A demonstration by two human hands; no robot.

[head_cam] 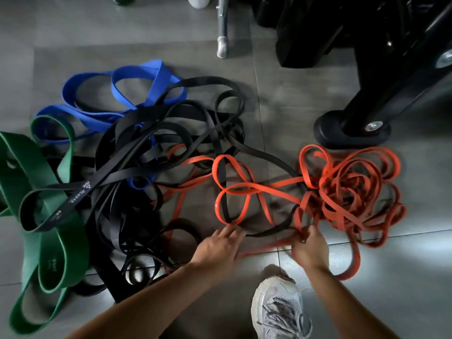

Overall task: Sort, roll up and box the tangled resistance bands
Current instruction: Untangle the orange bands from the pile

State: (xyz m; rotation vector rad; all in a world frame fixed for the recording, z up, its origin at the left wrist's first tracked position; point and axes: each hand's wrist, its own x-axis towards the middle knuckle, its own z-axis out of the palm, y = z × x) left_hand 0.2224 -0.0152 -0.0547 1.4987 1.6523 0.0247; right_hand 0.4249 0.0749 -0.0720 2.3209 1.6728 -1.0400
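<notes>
A tangle of resistance bands lies on the grey tiled floor. Wide green bands [49, 241] are at the left, blue bands [122, 94] at the back left, black bands [159, 148] in the middle. Thin orange bands [354, 192] are heaped at the right, with loops running left into the black ones. My left hand [220, 248] reaches to the low end of an orange loop [234, 189], fingertips touching it. My right hand [309, 245] pinches orange strands at the near edge of the orange heap.
A black machine foot [352, 133] stands on the floor just behind the orange heap, with more black equipment [342, 33] at the back right. A metal leg [222, 33] rises at the back middle. My white shoe [278, 309] sits below my right hand.
</notes>
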